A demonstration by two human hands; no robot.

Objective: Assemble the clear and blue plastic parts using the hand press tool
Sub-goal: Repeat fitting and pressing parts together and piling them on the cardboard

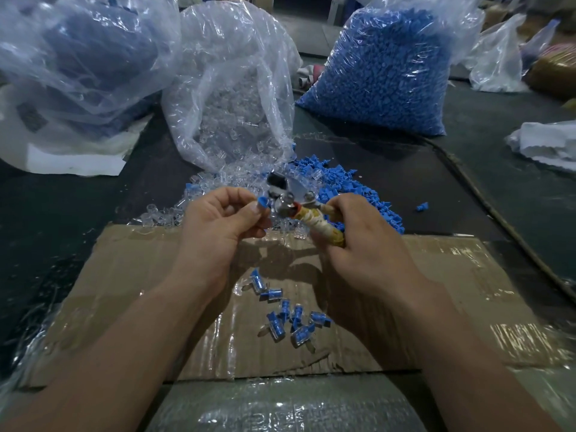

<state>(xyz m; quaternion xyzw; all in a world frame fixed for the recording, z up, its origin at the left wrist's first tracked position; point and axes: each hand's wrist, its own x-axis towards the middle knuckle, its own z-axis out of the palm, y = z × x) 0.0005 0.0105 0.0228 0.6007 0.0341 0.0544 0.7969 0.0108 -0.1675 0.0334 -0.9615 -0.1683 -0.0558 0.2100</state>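
Roughly a dozen finished pieces (288,319) on the cardboard (436,291), loose piles and full bags left; left hand (218,219) pinches a blue part (261,203) at the press tool (288,194), right hand (358,232) grips its handles.

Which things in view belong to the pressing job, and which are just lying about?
In the job:
left hand pinching a blue part
right hand gripping the press tool
loose clear parts
loose blue parts
clear-parts bag
blue-parts bag
finished pieces on the cardboard

Lying about:
white cloth
brown bundle
left bag, contents unclear
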